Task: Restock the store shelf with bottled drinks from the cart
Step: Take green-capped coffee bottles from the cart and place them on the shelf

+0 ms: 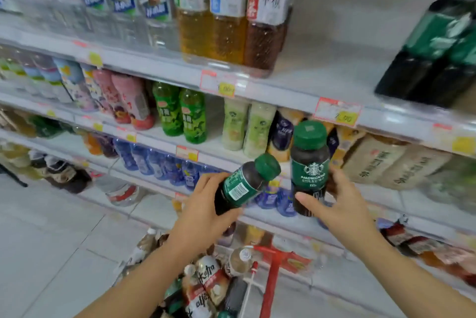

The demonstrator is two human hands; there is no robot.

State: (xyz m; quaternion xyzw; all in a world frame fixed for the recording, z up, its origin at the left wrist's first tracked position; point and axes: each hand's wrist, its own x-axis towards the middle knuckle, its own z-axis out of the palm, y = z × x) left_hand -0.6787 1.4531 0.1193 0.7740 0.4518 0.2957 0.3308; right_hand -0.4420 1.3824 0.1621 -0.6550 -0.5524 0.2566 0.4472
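Note:
My left hand point(203, 212) grips a dark coffee bottle with a green cap and green label point(244, 183), tilted so its cap points up and right. My right hand point(340, 201) holds a second, matching coffee bottle point(309, 163) upright, its label facing me. Both bottles hang in front of the lower shelves, above the cart point(273, 266). The cart below holds several mixed bottled drinks. On the top shelf point(334, 70) at the far right stand more of the same dark green-labelled bottles point(438, 47), with bare shelf to their left.
Tall tea bottles point(231, 8) and water bottles fill the top shelf's left. The shelf below carries green, pink and pale bottles point(180, 111) and brown packs point(381, 160). Lower down are blue bottles point(159, 163). Pale tiled floor point(51, 240) lies at the left.

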